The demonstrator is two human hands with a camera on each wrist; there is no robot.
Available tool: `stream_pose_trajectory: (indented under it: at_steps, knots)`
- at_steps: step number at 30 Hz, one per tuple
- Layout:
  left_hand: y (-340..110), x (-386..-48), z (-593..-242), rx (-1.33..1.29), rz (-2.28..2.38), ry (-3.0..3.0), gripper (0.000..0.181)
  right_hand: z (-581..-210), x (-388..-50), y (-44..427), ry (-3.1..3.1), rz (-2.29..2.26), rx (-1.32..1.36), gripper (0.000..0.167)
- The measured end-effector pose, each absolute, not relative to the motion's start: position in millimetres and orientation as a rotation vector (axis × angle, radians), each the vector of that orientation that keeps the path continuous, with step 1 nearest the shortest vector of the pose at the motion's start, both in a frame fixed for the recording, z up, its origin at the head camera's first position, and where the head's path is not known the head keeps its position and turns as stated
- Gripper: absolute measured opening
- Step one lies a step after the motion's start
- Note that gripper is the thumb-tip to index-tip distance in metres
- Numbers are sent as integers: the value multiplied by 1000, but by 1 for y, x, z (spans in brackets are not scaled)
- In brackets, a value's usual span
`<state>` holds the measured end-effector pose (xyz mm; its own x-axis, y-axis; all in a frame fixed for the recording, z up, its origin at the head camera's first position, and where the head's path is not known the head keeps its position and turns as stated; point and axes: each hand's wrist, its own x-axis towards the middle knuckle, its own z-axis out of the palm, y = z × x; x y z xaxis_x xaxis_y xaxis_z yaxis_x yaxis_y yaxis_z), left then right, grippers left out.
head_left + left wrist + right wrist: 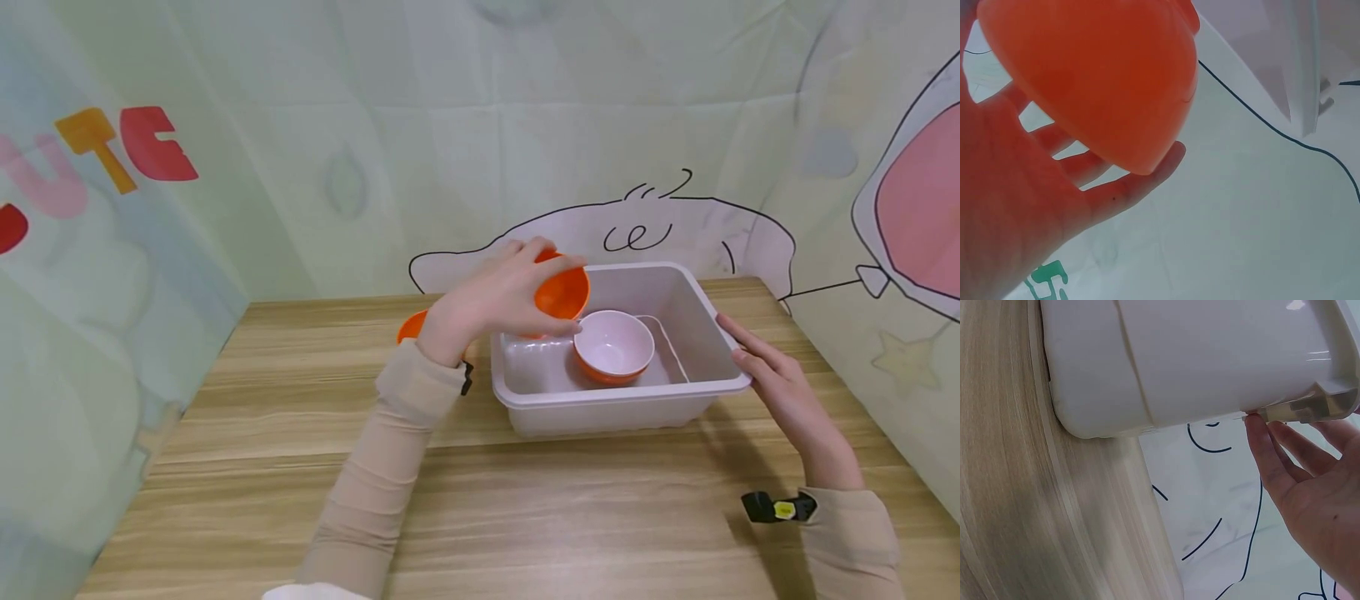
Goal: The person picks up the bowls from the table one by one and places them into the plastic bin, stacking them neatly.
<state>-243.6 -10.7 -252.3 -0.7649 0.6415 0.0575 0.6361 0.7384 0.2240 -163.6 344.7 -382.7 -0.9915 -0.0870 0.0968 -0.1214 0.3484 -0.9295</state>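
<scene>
My left hand (498,296) holds an orange bowl (564,293) tilted, above the left part of a pale plastic tub (622,398). Its thumb and fingers spread around the bowl's edge. In the left wrist view, the smooth orange bowl (1110,75) lies against the fingers. Inside the tub sits another bowl (615,343), white within and orange outside, standing upright. At the tub's right rim, my right hand (783,392) holds on, with thumb and fingertips at the edge. The right wrist view shows those fingers (1266,450) touching the rim from outside.
Partly hidden behind the left wrist, an orange object (411,327) stands on the wood-grain table (300,433). A thin white cord-like line (667,346) runs inside the tub. Printed cloth (375,167) hangs behind and beside the table.
</scene>
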Motion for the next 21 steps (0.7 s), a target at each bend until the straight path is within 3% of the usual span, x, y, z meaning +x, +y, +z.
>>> stream_pose_trajectory:
  at_steps: [11, 21]
  knots:
    - [7, -247, -250, 1090, 342, 2854, 76, -387, -164, 347, -2469, 1832, 315, 49]
    - [26, -250, -249, 1104, 298, 2835, 77, -383, -163, 344, -2501, 1800, 241, 49]
